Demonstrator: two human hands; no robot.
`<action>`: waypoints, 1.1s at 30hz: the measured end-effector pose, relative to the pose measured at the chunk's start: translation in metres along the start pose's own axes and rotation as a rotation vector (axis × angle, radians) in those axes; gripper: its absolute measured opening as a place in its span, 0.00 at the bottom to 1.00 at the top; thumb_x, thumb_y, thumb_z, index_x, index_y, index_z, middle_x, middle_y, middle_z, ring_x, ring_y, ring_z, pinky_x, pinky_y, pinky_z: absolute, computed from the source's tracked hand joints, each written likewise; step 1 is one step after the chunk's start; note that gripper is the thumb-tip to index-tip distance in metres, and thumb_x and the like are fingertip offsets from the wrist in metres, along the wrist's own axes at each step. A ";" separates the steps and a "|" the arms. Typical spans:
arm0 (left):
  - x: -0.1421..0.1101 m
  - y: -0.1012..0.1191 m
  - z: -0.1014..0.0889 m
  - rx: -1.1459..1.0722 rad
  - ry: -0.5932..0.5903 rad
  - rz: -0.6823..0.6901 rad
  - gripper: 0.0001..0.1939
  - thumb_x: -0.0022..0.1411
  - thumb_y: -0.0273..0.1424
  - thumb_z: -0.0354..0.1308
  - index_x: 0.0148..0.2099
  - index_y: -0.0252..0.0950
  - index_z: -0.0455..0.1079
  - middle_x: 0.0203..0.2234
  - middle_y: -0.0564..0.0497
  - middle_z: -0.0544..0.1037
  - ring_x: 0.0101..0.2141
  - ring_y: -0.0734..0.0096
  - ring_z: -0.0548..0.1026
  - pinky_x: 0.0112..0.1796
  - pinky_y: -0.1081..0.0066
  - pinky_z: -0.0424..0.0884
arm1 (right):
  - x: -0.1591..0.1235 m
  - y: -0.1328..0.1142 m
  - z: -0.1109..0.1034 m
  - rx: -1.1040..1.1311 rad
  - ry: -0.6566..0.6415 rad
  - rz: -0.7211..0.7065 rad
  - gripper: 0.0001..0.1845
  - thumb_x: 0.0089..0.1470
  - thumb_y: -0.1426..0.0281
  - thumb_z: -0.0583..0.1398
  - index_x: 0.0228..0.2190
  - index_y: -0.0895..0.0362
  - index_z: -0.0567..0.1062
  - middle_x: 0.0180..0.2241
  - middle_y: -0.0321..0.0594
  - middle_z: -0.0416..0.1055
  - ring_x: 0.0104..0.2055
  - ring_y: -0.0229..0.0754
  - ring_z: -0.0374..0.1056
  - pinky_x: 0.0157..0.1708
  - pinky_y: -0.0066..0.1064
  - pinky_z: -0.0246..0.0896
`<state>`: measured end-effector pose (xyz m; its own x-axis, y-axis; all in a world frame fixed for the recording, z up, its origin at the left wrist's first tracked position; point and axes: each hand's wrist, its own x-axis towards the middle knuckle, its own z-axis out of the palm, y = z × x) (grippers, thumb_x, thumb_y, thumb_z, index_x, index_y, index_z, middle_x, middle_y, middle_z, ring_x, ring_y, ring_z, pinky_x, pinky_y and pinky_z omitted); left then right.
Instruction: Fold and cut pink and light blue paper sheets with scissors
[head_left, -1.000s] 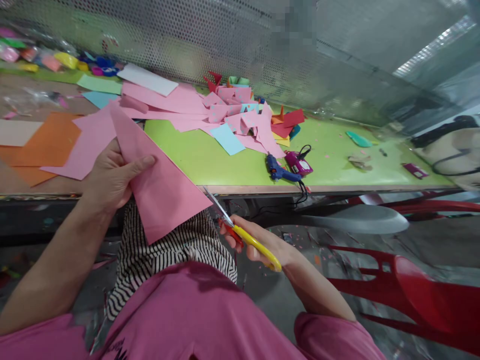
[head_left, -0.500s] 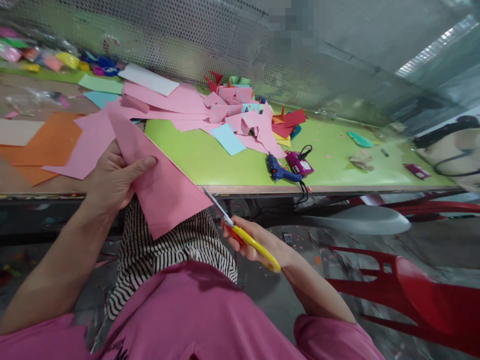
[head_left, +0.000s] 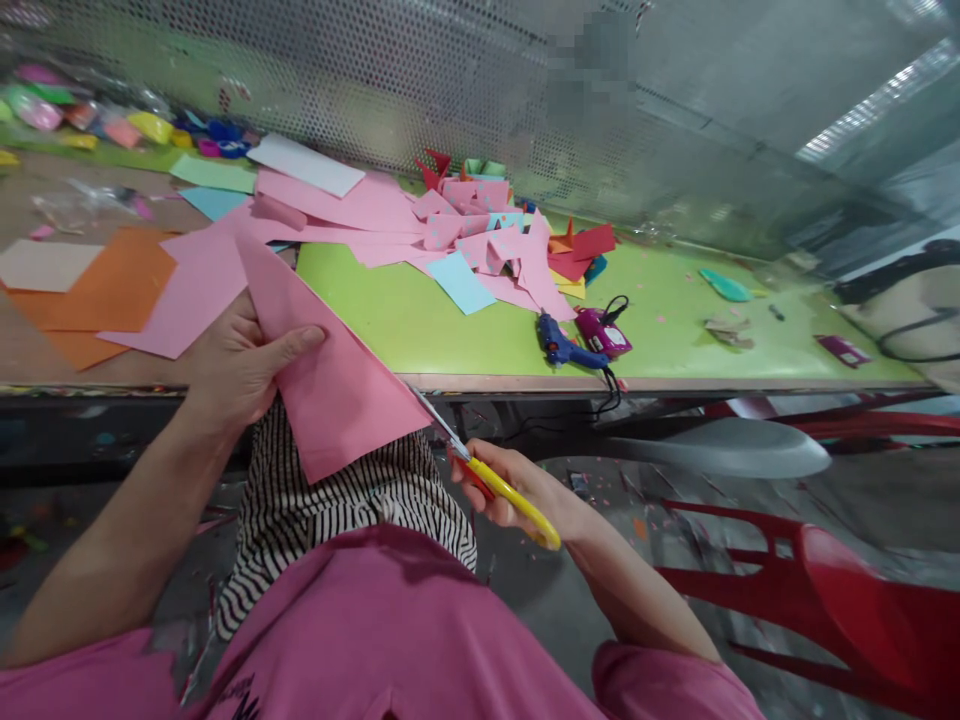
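Note:
A folded piece of pink paper is pinched in my left hand, thumb on top and fingers behind it. Its long slanted edge faces the table and its lower part hangs over my lap. My right hand grips scissors with yellow and red handles. The blades point up and left, lying along the right corner of the paper; whether they are parted there I cannot tell.
On the green-topped table lie pink paper scraps, orange sheets, a light blue piece, a blue glue gun and a purple box. A red chair stands at right.
The view has shifted slightly, so the table and its things sit a little further right. My left hand and the paper appear slightly to the right; the scissors stay at the paper's corner.

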<state>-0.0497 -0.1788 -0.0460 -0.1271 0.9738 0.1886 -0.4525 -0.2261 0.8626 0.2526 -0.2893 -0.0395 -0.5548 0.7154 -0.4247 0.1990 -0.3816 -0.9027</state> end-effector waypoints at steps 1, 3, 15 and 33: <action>-0.001 -0.001 -0.001 0.013 -0.008 -0.013 0.27 0.37 0.31 0.82 0.37 0.37 0.71 0.27 0.58 0.81 0.25 0.79 0.76 0.26 0.82 0.76 | 0.000 -0.001 0.000 -0.012 -0.006 0.016 0.20 0.55 0.55 0.67 0.40 0.55 0.69 0.26 0.29 0.65 0.22 0.28 0.53 0.17 0.20 0.47; -0.004 -0.001 -0.001 0.036 -0.028 -0.030 0.27 0.38 0.32 0.82 0.38 0.37 0.71 0.28 0.58 0.81 0.26 0.78 0.77 0.26 0.82 0.76 | 0.000 -0.004 0.003 -0.018 0.006 0.027 0.19 0.57 0.55 0.65 0.40 0.55 0.69 0.26 0.30 0.64 0.21 0.28 0.52 0.16 0.20 0.45; -0.011 0.001 0.000 0.061 -0.056 -0.060 0.26 0.43 0.33 0.80 0.40 0.36 0.70 0.30 0.57 0.82 0.28 0.78 0.76 0.28 0.79 0.77 | -0.001 -0.002 0.009 -0.005 0.060 -0.043 0.26 0.47 0.51 0.71 0.35 0.57 0.70 0.24 0.28 0.64 0.21 0.27 0.54 0.17 0.20 0.48; -0.021 0.001 0.004 0.097 -0.052 -0.059 0.21 0.44 0.31 0.79 0.38 0.36 0.73 0.29 0.55 0.82 0.27 0.76 0.77 0.26 0.81 0.77 | 0.002 -0.006 0.014 -0.054 0.067 -0.039 0.32 0.44 0.44 0.70 0.36 0.56 0.69 0.23 0.28 0.64 0.21 0.28 0.54 0.18 0.21 0.47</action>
<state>-0.0440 -0.1991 -0.0469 -0.0557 0.9859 0.1578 -0.3697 -0.1672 0.9140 0.2387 -0.2936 -0.0344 -0.5078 0.7677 -0.3909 0.2227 -0.3213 -0.9204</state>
